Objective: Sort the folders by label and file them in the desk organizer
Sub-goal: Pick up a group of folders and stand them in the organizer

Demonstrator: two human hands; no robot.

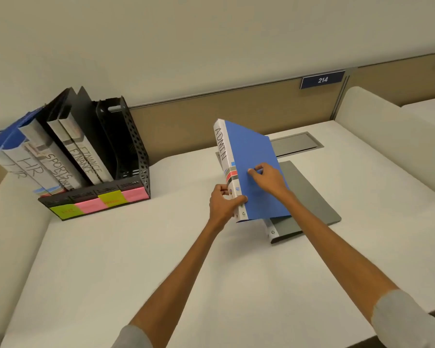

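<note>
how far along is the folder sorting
Done: HR folders, SPORTS folders and FINANCE folders stand in the organizer. In hand: the left hand and right hand hold the blue ADMIN folder. Left: file it, then the grey folder lying flat under it.

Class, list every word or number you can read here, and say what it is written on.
"ADMIN": blue folder spine.
"214": sign.
"HR": left filed spine.
"SPORTS": next spine.
"FINANCE": two spines beside it.
Sticky notes on organizer: too blurred.
</note>
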